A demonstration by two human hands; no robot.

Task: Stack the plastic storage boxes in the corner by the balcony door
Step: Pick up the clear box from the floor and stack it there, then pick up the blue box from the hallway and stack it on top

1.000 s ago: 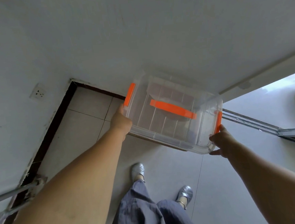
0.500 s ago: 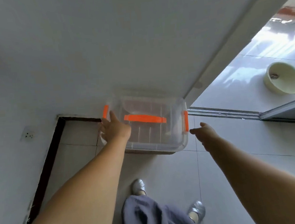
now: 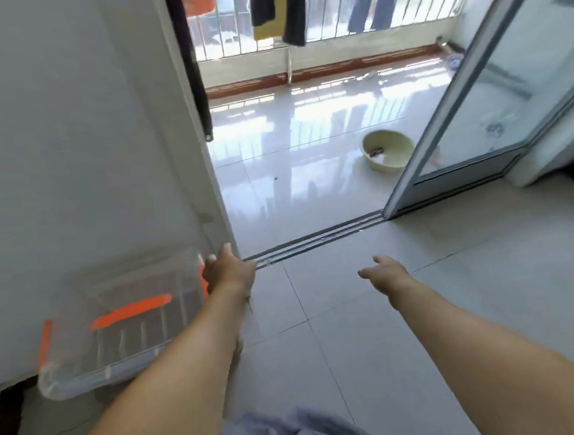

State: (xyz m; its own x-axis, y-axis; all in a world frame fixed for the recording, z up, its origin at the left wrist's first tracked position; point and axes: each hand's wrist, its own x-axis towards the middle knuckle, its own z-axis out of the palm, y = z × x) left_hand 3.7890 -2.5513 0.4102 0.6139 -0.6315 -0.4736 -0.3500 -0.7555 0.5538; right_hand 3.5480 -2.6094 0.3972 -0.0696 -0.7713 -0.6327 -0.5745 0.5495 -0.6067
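Nearest, at the bottom edge, is gray cloth (image 3: 295, 433) from the person's clothes. Two bare arms reach out over the pale floor tiles (image 3: 373, 330).

The clear box (image 3: 115, 323) with orange clips sits on the floor at the left, right against the white wall (image 3: 66, 131). Its long side runs along the wall. Its lid is up, with an orange strip across it.

The left hand (image 3: 226, 272) is at the box's far right end, by the orange clip; I cannot tell if it grips. The right hand (image 3: 388, 273) is well apart, fingers loose, holding nothing.

Past them is the door track (image 3: 315, 241). Farther right stands the glass sliding door (image 3: 477, 116). A yellow bowl (image 3: 388, 149) sits on the balcony floor. Farthest, clothes (image 3: 277, 8) hang by the railing.
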